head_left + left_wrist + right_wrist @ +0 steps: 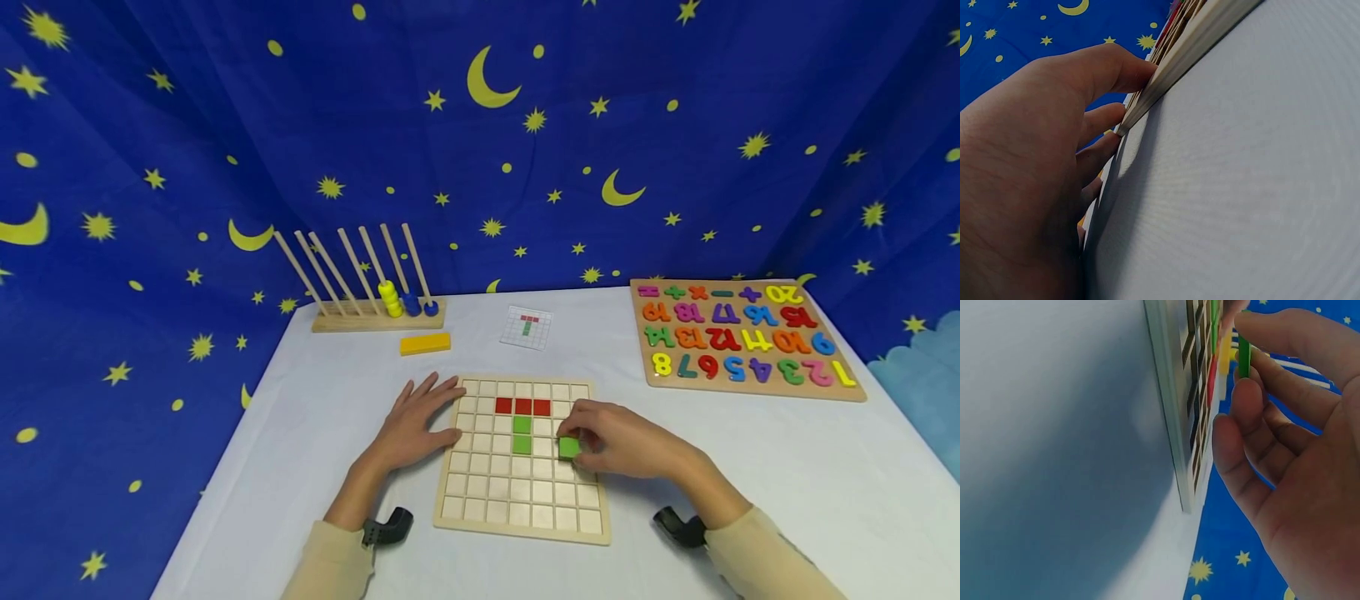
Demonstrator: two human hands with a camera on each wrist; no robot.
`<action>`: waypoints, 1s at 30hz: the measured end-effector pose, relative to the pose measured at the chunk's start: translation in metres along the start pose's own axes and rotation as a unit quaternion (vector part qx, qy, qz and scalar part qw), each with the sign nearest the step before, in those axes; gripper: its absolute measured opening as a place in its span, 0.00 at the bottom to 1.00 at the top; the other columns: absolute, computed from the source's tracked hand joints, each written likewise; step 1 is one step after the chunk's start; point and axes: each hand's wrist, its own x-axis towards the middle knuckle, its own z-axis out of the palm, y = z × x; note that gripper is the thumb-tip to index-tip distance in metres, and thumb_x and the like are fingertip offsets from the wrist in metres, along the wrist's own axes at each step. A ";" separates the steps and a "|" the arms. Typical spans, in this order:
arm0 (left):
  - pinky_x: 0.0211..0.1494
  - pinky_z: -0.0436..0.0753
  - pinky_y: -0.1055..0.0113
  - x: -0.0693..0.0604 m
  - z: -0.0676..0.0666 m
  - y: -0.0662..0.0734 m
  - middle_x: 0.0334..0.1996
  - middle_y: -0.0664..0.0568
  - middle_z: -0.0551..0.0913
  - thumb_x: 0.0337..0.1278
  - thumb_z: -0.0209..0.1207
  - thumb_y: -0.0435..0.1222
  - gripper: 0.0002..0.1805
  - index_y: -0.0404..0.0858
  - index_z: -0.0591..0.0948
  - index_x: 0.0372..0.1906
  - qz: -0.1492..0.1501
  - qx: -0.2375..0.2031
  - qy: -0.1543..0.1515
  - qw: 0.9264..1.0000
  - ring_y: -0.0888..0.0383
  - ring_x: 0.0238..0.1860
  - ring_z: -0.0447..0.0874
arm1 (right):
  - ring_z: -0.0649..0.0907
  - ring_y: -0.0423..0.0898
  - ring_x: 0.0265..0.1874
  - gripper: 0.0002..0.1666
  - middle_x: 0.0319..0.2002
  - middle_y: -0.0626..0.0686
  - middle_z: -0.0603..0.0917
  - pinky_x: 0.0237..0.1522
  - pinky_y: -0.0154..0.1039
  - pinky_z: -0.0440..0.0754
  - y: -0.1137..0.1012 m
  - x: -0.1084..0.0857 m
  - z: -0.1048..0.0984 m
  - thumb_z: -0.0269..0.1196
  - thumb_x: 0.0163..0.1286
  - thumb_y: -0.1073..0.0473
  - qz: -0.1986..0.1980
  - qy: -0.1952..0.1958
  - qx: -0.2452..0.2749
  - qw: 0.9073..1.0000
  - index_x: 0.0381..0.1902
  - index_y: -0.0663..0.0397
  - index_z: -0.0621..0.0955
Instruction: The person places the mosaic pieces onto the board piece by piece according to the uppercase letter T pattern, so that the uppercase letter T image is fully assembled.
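A wooden grid board (521, 536) lies on the table before me. Three red tiles (523, 407) form a row near its far side, and two green tiles (522, 435) sit below the middle one. My right hand (626, 439) pinches another green square tile (569, 448) over the board's right part; in the right wrist view that green tile (1244, 357) shows edge-on between thumb and fingers, apart from the grid. With fingers spread, my left hand (412, 423) touches the board's left edge. Its fingertips meet the wooden rim (1175, 65) in the left wrist view.
Behind the board lies a small pattern card (514, 335) with a red and green T shape. A yellow bar (425, 344) and a peg abacus (352, 321) with yellow and blue beads are at back left. At right lies a number puzzle board (757, 387).
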 end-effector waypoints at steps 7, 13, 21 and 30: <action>0.74 0.38 0.51 -0.002 0.000 -0.001 0.72 0.62 0.59 0.53 0.62 0.54 0.36 0.55 0.68 0.70 -0.002 -0.001 -0.001 1.000 0.56 0.74 0.43 | 0.76 0.39 0.33 0.17 0.38 0.38 0.76 0.34 0.33 0.77 -0.006 0.009 0.005 0.68 0.59 0.55 -0.011 -0.006 0.007 1.000 0.48 0.44 0.84; 0.74 0.38 0.51 -0.003 0.000 -0.002 0.72 0.61 0.59 0.54 0.62 0.54 0.36 0.55 0.68 0.70 0.002 -0.002 -0.001 1.000 0.55 0.74 0.44 | 0.76 0.38 0.33 0.17 0.38 0.39 0.75 0.35 0.32 0.76 -0.011 0.016 0.012 0.69 0.59 0.53 -0.029 -0.012 -0.008 0.999 0.48 0.45 0.84; 0.74 0.38 0.51 -0.002 0.000 -0.002 0.72 0.62 0.59 0.54 0.62 0.54 0.36 0.56 0.68 0.70 0.000 0.000 -0.003 1.000 0.56 0.74 0.43 | 0.75 0.37 0.31 0.18 0.37 0.38 0.76 0.33 0.32 0.74 -0.020 0.026 0.020 0.68 0.60 0.53 -0.051 -0.020 -0.029 0.998 0.49 0.46 0.84; 0.74 0.38 0.51 0.000 0.001 -0.001 0.72 0.63 0.58 0.54 0.61 0.54 0.36 0.56 0.67 0.70 0.008 0.003 0.000 1.000 0.55 0.74 0.44 | 0.74 0.35 0.29 0.17 0.35 0.40 0.75 0.32 0.33 0.74 -0.033 0.034 0.023 0.68 0.59 0.54 -0.049 -0.042 -0.037 0.997 0.48 0.45 0.85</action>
